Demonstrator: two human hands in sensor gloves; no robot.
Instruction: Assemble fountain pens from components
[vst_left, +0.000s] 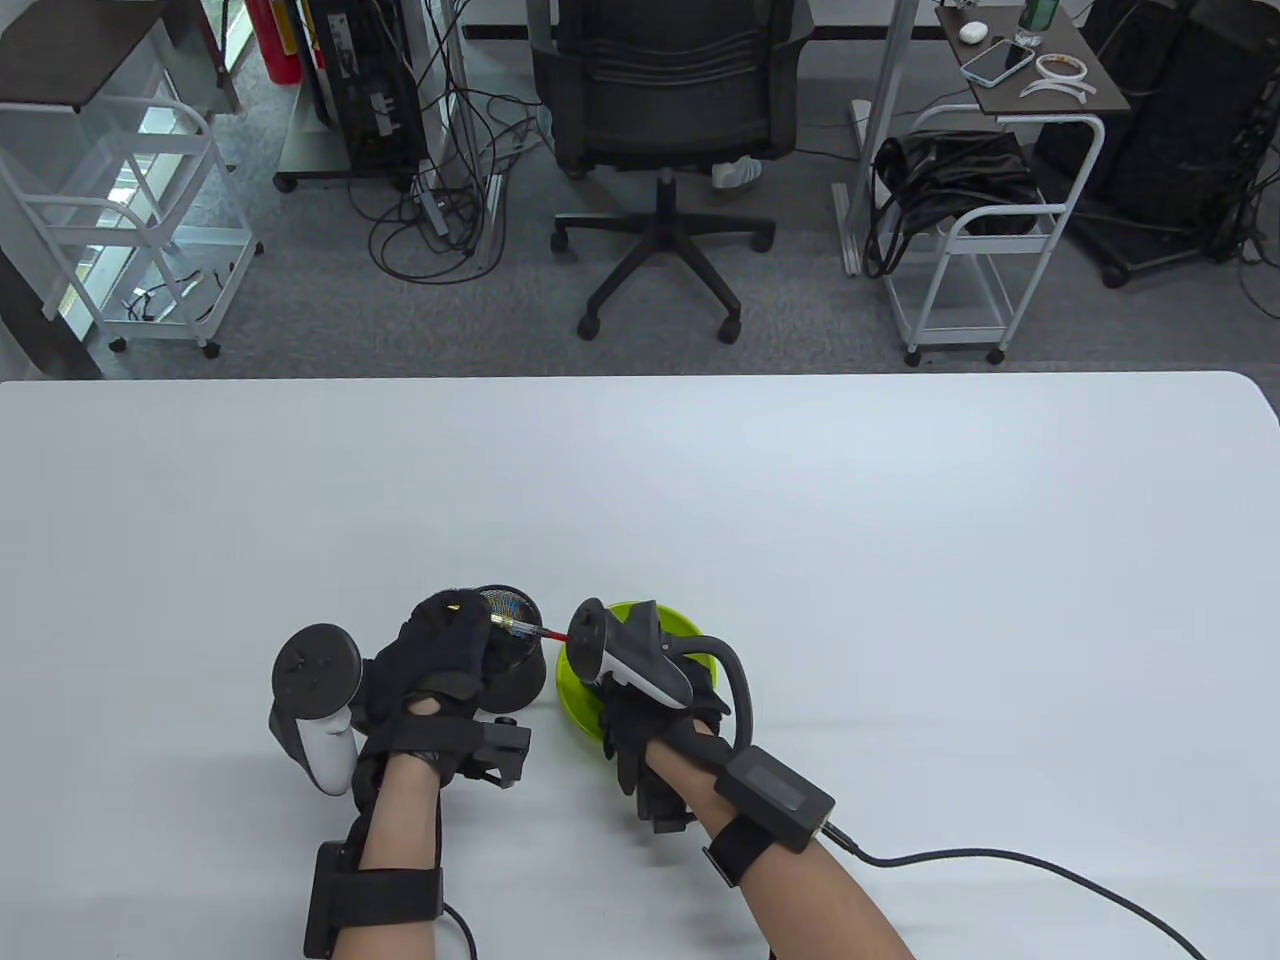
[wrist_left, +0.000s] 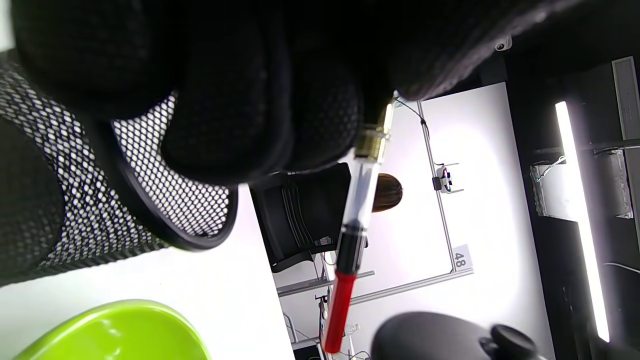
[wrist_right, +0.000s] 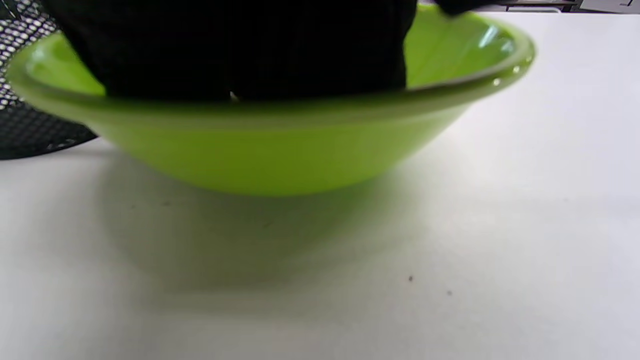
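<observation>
**Partly built pen in your left hand, barrel and cap not yet on**

The pen section (wrist_left: 374, 142) with its converter (wrist_left: 350, 245) sits pinched in your left hand (vst_left: 445, 650), above the near middle of the table (vst_left: 900, 520). You have the gold threaded collar, the clear tube and the red end already joined as one piece; no barrel or cap covers them, so by my reading the assembly is midway, with those parts left to fit. The nib end is buried in your fingers (wrist_left: 260, 115), so I cannot tell its state.

In the table view its long axis runs left to right, roughly level, the red end pointing toward your right hand (vst_left: 655, 720).

Your left fingers curl round the collar end and hold it firmly. Your right hand reaches down into the green bowl (wrist_right: 280, 150), just beside the black mesh cup (wrist_left: 165, 165); its fingers are hidden, so I cannot tell whether they grasp anything.
</observation>
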